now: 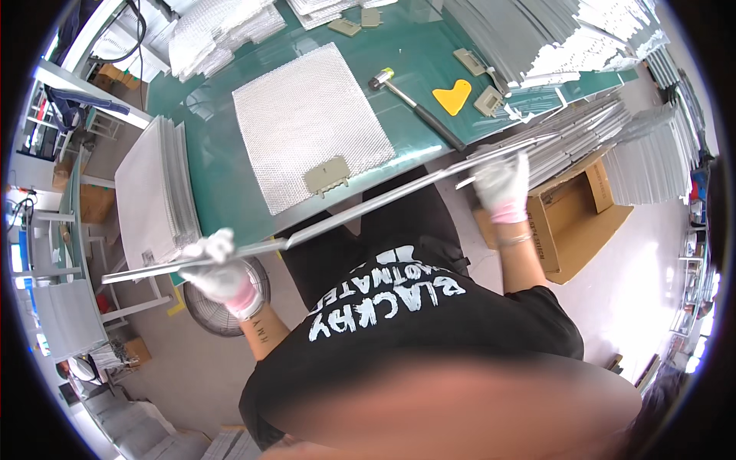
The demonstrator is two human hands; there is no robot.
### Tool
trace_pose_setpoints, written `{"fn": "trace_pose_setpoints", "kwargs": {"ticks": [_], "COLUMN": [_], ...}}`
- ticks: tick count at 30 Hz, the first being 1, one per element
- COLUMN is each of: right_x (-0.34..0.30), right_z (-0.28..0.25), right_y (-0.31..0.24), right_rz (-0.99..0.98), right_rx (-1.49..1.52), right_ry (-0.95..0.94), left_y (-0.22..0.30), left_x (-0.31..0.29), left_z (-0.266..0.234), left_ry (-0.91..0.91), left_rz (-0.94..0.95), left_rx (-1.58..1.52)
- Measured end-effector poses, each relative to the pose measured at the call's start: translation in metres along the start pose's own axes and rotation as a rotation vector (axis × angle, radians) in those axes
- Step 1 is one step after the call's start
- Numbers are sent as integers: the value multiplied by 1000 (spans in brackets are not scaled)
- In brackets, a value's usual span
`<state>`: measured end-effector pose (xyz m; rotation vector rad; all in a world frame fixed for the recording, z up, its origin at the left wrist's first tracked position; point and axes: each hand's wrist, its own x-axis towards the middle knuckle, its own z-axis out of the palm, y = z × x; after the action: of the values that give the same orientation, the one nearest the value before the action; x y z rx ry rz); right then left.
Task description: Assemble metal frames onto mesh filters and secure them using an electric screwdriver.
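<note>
A long, thin silver metal strip (pixel 360 209) runs slantwise across the front of my body, just off the table's near edge. I cannot tell whether it is one piece or more. My left hand (pixel 218 276), in a white glove with a pink cuff, is closed round its lower left part. Farther right, my right hand (pixel 502 185), gloved alike, grips it near its other end. Beyond the strip, a pale mesh sheet (pixel 303 115) lies on the green table (pixel 211 153). A grey-green plastic block (pixel 327 176) rests on the sheet's near edge.
On the table's right lie a hammer (pixel 433 123), a yellow scraper (pixel 452 97) and more plastic blocks (pixel 488 100). Stacked panels (pixel 149 192) stand left, above a floor fan (pixel 222 310). An open cardboard box (pixel 575 230) sits right, beside piled metal strips (pixel 571 142).
</note>
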<state>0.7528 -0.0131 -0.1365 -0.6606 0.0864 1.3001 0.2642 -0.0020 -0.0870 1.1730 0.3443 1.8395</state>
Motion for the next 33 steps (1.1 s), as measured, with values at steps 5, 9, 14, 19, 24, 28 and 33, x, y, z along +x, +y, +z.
{"fn": "trace_pose_setpoints", "kwargs": {"ticks": [5,9,14,19,24,28,33], "right_x": [5,-52,-32,88,72,-2,-36], "right_z": [22,141,210,173,118,99,71], "right_y": [-117,-76,53,111,139,135,133], "right_rz": [-600,-606,-292,170,-41,94,-204], "right_rx": [-190,37,-186,-280,-1118,-1252,-1177], "right_ry": [-285,-581,-569,-653,-692,-648,-551], "left_y": [25,-15,-42,-54,-88,-146,-162], "left_x": [-33,-73,-131,-125,-122,-115,-48], "left_z": [-16,9,15,53,77,107,116], "left_ry": [40,111,95,328,172,255,204], "left_rz": [-236,-504,-516,80,-789,-1050,-769], "left_rx": [496,573,375,1111,-213,-466,-642]}}
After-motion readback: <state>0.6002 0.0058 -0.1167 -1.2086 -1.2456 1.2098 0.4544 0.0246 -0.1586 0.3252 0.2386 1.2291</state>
